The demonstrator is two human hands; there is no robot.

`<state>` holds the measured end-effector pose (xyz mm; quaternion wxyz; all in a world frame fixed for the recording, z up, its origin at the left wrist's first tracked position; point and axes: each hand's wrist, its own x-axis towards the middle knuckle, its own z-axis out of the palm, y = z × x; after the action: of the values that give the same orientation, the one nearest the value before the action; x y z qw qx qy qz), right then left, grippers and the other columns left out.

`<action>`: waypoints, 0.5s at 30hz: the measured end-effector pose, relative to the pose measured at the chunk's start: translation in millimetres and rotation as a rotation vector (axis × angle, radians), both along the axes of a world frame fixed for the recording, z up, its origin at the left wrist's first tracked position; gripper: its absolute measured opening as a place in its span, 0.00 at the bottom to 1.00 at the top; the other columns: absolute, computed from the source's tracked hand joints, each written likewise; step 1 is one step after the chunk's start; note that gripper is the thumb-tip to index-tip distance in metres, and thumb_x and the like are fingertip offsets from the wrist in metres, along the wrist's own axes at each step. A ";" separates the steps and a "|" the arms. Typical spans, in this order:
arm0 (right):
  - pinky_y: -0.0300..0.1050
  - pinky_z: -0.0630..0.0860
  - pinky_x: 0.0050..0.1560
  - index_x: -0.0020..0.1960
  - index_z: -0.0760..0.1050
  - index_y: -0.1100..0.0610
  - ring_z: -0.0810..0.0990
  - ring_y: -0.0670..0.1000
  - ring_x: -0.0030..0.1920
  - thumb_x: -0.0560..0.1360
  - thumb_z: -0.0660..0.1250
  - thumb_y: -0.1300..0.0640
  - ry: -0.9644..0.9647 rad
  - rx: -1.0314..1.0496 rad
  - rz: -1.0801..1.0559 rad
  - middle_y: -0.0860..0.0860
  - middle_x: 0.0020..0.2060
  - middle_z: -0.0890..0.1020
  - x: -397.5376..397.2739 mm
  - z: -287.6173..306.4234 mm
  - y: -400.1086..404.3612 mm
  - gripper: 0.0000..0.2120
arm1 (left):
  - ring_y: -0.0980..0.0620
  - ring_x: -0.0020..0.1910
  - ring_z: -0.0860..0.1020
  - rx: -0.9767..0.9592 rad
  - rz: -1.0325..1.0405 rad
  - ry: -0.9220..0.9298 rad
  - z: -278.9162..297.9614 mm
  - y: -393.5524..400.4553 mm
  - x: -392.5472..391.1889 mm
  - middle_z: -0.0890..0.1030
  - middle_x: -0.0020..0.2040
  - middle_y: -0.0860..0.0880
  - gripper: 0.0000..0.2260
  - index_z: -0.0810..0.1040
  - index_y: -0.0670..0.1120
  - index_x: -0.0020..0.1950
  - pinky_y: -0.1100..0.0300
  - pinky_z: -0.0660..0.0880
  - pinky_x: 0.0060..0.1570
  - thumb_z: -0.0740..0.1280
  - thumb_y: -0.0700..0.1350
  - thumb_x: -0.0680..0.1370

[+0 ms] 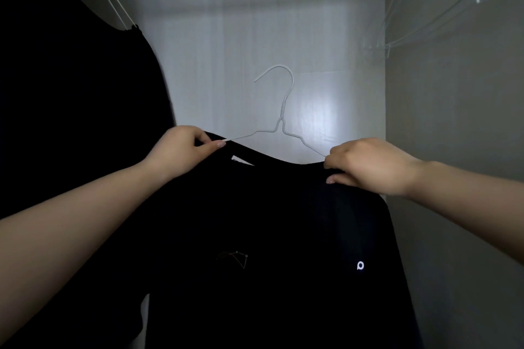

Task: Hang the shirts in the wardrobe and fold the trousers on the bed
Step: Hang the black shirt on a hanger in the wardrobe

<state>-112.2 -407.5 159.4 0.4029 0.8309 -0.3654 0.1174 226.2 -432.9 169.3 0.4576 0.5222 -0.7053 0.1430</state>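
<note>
1. A dark garment was seen hanging at the far left on a white wire hanger inside the wardrobe.
2. The left hand was raised at centre left; the left shoulder of the black shirt and the end of a white hanger were pinched between thumb and curled fingers.
3. The white hanger was held inside the shirt's neckline, its hook standing free before the pale back panel, attached to nothing.
4. The right hand was closed on the shirt's right shoulder, over the hanger's other arm.
5. A small white logo was visible on the shirt's right side.
6. Clear hangers were seen at upper right.
</note>
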 end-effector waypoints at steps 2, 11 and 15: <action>0.43 0.72 0.44 0.58 0.72 0.50 0.77 0.50 0.53 0.79 0.56 0.43 0.021 -0.004 -0.006 0.45 0.51 0.76 1.2 -2.3 -0.2 0.13 | 0.53 0.34 0.75 0.007 0.024 -0.024 -4.5 -1.8 1.6 0.76 0.31 0.53 0.16 0.76 0.51 0.33 0.59 0.69 0.33 0.68 0.61 0.72; 0.45 0.73 0.44 0.55 0.74 0.51 0.73 0.48 0.52 0.76 0.62 0.41 -0.068 0.022 -0.026 0.45 0.52 0.74 -5.0 -1.9 4.5 0.16 | 0.44 0.50 0.79 -0.079 0.201 -0.205 -7.4 2.5 6.9 0.81 0.52 0.49 0.17 0.68 0.51 0.63 0.51 0.77 0.45 0.60 0.58 0.79; 0.43 0.69 0.41 0.46 0.71 0.48 0.73 0.47 0.42 0.74 0.66 0.43 -0.202 0.084 -0.032 0.45 0.47 0.75 -6.2 1.5 8.1 0.10 | 0.43 0.55 0.78 -0.114 0.161 -0.245 -10.9 2.5 13.0 0.80 0.55 0.46 0.12 0.74 0.51 0.62 0.51 0.75 0.50 0.59 0.50 0.81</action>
<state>-118.5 -399.4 160.9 0.3305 0.8251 -0.4220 0.1787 239.2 -430.3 158.4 0.3839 0.5291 -0.7024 0.2816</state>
